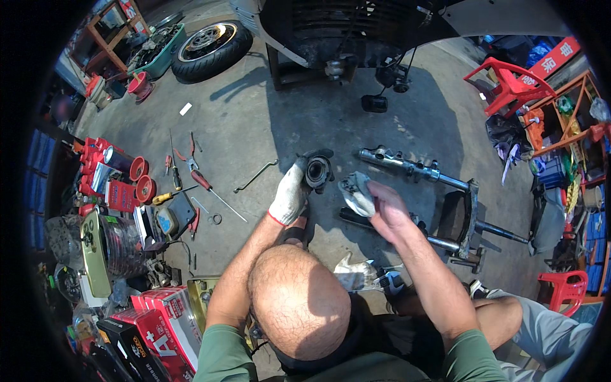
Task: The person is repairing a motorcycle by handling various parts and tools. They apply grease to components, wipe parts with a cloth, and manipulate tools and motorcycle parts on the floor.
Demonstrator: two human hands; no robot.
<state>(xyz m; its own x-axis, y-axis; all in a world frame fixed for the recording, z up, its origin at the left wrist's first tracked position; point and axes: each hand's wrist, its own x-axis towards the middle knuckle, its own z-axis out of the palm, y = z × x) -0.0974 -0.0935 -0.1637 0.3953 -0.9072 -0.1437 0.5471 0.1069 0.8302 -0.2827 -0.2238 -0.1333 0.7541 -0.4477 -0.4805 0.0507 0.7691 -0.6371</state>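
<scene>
Now the gloved left hand (290, 195) is gripping a round dark part (326, 181), its bore facing up; just rightward, the bare right hand (391, 207) is clutching a pale crumpled cloth (357, 197). Beyond, a silver fork leg (396, 163) is slanting rightward across the floor (242, 130). Printed red-white boxes (170, 337) are sitting lower left; a lettered red sign (552, 63) is standing out far right.

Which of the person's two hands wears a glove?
The left hand, in a red-edged white glove; the right hand shows bare skin and holds a stained whitish cloth.
</scene>
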